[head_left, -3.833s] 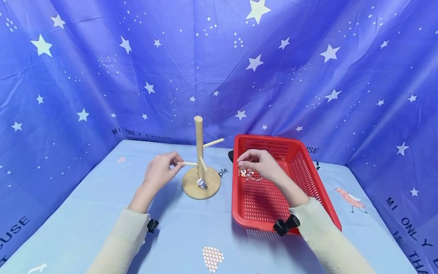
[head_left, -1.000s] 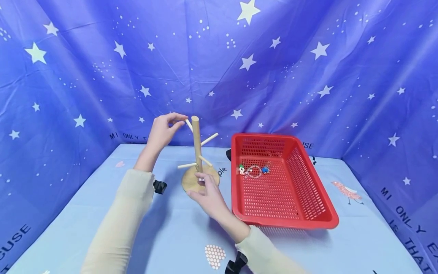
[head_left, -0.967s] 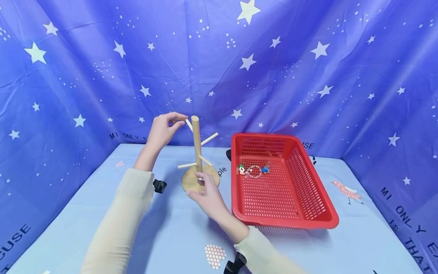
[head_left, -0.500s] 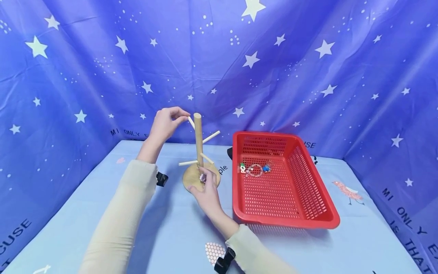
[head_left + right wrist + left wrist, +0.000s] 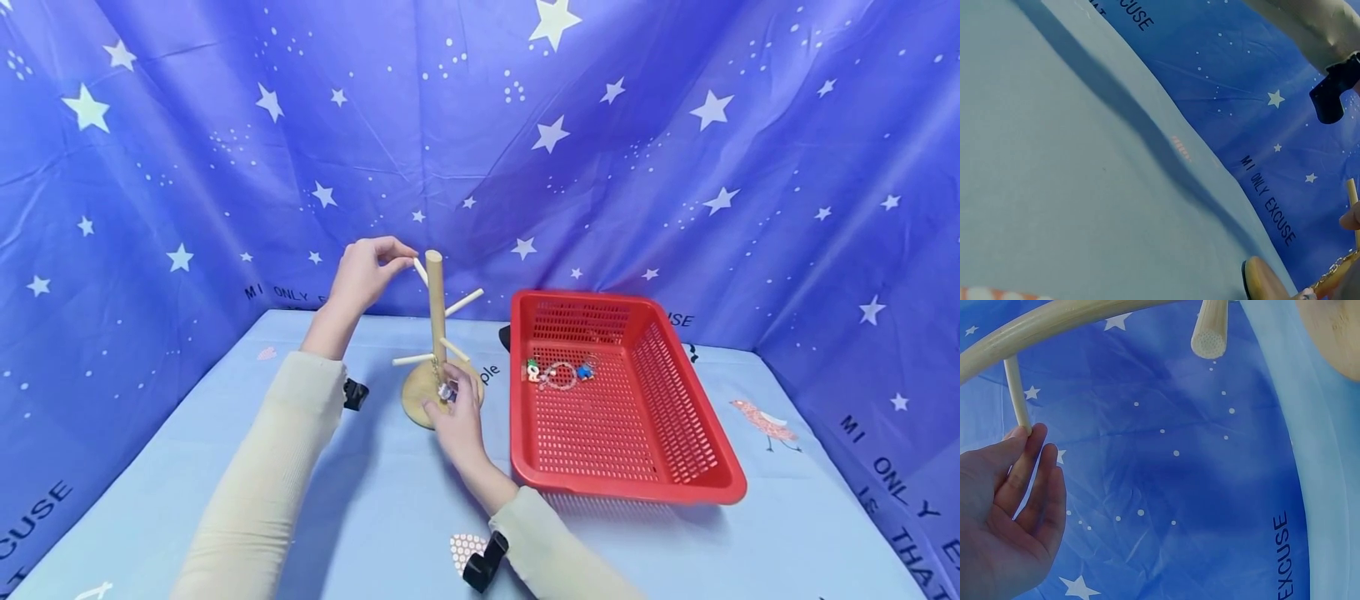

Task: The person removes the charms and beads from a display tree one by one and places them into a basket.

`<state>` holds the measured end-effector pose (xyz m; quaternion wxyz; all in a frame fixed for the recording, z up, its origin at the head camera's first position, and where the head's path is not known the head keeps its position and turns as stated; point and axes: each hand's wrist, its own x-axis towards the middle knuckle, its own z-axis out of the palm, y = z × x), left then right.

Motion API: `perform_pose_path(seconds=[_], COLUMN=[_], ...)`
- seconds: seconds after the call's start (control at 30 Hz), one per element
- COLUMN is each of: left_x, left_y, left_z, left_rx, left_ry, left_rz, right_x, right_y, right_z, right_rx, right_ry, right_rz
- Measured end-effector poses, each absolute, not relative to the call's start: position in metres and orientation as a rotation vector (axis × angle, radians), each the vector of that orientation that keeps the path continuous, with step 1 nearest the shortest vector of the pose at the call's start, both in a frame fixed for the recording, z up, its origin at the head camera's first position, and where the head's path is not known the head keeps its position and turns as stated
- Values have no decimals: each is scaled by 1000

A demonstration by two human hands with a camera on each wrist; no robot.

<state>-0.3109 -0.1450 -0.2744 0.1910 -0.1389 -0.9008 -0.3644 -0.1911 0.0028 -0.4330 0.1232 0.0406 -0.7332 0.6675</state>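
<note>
A wooden peg stand with a round base stands on the table, several pegs branching from its post. My left hand pinches the tip of the upper left peg between thumb and index finger; the left wrist view shows the other fingers loosely bent. From the lower left peg hangs a keychain with a small pale purple-grey charm. My right hand curls its fingers and thumb round that charm, low beside the post. The right wrist view catches the gold chain at its lower right corner.
A red plastic basket stands right of the stand. In it lie a white-and-green charm, a pale bead ring and a blue charm. A starry blue curtain closes off the back of the table.
My left hand has gone from the lower left peg up to the upper one. My right hand has left the basket and come to the hanging keychain, shifting slightly there over the last second.
</note>
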Motion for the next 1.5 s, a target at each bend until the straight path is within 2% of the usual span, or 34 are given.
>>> perform_pose_path(seconds=[0.53,1.5], left_x=[-313,-314], left_y=[-146,-146], left_z=[-277,-278], left_rx=[-397,-397], left_ry=[-2523,-2515], left_rz=[-1036,-1040], right_x=[-206,-208], right_y=[-8,-21], right_z=[-434,-431], right_rx=[71,-4], right_ry=[-2094,-2023], right_rz=[1947,2157])
